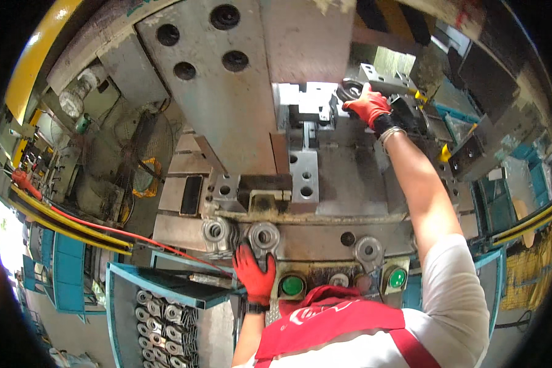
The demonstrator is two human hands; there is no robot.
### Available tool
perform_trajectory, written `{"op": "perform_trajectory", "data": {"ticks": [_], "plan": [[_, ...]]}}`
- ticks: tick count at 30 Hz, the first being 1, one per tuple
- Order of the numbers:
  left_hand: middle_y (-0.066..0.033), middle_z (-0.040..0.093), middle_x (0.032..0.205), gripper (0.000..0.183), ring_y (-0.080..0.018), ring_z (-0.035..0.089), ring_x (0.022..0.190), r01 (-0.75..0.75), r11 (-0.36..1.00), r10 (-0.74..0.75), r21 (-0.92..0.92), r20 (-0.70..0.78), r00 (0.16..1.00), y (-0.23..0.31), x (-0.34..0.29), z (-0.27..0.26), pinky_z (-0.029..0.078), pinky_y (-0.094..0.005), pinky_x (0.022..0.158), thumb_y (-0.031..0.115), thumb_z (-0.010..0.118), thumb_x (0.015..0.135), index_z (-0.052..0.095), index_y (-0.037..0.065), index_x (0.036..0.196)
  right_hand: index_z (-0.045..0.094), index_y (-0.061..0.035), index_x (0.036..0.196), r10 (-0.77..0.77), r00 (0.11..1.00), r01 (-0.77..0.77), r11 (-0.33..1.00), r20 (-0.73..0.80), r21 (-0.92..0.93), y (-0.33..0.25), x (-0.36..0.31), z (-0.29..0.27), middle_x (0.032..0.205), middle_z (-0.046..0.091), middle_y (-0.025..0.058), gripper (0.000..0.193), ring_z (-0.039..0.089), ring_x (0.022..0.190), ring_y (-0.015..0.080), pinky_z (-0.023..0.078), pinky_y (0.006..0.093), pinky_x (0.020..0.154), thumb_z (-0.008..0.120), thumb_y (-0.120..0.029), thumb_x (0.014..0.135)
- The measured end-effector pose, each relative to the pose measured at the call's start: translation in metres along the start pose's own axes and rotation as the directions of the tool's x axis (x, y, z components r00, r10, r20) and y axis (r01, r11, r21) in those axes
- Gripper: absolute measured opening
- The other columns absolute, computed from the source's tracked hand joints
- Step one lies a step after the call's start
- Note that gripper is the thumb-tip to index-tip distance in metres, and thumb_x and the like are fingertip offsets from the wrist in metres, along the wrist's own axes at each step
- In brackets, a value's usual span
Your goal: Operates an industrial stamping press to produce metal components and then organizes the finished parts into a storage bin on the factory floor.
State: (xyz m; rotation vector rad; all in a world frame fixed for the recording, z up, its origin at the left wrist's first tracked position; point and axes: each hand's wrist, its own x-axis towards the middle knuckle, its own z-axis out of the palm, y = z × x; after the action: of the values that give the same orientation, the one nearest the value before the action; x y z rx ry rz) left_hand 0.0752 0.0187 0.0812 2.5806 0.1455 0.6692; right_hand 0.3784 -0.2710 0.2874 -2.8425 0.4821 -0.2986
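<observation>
My right hand [369, 107], in a red glove, reaches far forward into the press and grips a dark ring-shaped metal part [350, 90] at its near side. Beside that part is a bright metal die block [316, 101]. My left hand [253, 277], also red-gloved with dark fingertips, is on the near end of a ring-ended metal link [264, 238] at the front ledge, thumb and fingers on either side of it. Directly left of it stands a stack of similar links [216, 233]. Another ring-ended link [368, 250] lies farther right on the ledge.
A large steel press block [208, 104] rises at centre left. Two green buttons [292, 285] [397, 278] sit on the front panel. A blue-framed bin [113, 306] with several links stands at lower left. A dark flat rectangular object [191, 195] lies on the press bed.
</observation>
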Motion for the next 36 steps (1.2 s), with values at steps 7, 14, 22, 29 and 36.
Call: {"op": "perform_trajectory", "data": {"ticks": [7,14,22,29,36], "plan": [[-0.0217,0.042,0.119,0.063,-0.038,0.038,0.112,0.073,0.996,-0.078,-0.052,-0.098,0.992,-0.029,-0.045,-0.027,0.025,-0.0482,0.096,0.02,0.062,0.068,0.036,-0.005,0.119,0.057,-0.0091,0.105,-0.31,0.857,0.342,0.94,0.411,-0.006,-0.009,0.13,0.101,0.115,0.052,0.0112,0.059,0.046,0.109,0.025,0.036,0.036,0.091,0.059,-0.051,0.064],[-0.0228,0.042,0.119,0.061,-0.0366,0.039,0.111,0.153,0.988,-0.154,-0.019,-0.074,0.985,-0.025,-0.059,-0.03,0.028,-0.0415,0.096,0.008,0.061,0.068,0.034,-0.005,0.122,0.044,-0.0047,0.12,-0.245,0.941,0.254,0.967,0.234,-0.009,0.006,0.124,0.13,0.128,0.038,0.0165,0.077,0.035,0.119,0.0297,0.027,0.034,0.098,0.046,-0.063,0.07],[-0.0198,0.041,0.124,0.052,-0.0272,0.037,0.117,0.467,0.616,-0.525,-0.635,0.111,0.844,-0.029,-0.094,0.009,0.026,-0.0328,0.098,0.012,0.056,0.078,0.035,-0.004,0.123,0.034,0.0032,0.124,-0.606,0.784,0.61,0.709,-0.137,0.355,0.024,-0.152,0.031,0.127,0.035,0.0216,0.059,0.029,0.121,0.0338,0.021,0.0387,0.101,0.053,-0.033,0.082],[-0.0261,0.032,0.128,0.085,-0.0348,0.035,0.118,0.768,0.452,-0.461,-0.453,0.619,0.636,-0.049,-0.159,0.076,0.029,-0.0353,0.097,0.041,0.064,0.07,0.023,-0.002,0.129,0.039,0.0026,0.122,0.051,0.998,-0.014,0.739,-0.035,0.673,0.236,-0.326,0.063,0.125,0.04,0.0148,0.044,0.036,0.116,0.0238,0.023,0.0316,0.099,0.052,-0.015,0.083],[-0.0265,0.038,0.12,0.097,-0.0376,0.041,0.111,0.779,0.625,-0.657,-0.043,0.509,0.556,-0.002,-0.126,0.048,0.037,-0.0392,0.09,0.038,0.074,0.058,0.021,0.001,0.13,0.02,0.0025,0.131,0.266,0.858,-0.505,0.594,0.44,0.626,0.392,-0.381,0.192,0.129,0.033,0.0198,0.081,0.034,0.117,0.0262,0.028,0.033,0.096,0.066,-0.03,0.073]]}}
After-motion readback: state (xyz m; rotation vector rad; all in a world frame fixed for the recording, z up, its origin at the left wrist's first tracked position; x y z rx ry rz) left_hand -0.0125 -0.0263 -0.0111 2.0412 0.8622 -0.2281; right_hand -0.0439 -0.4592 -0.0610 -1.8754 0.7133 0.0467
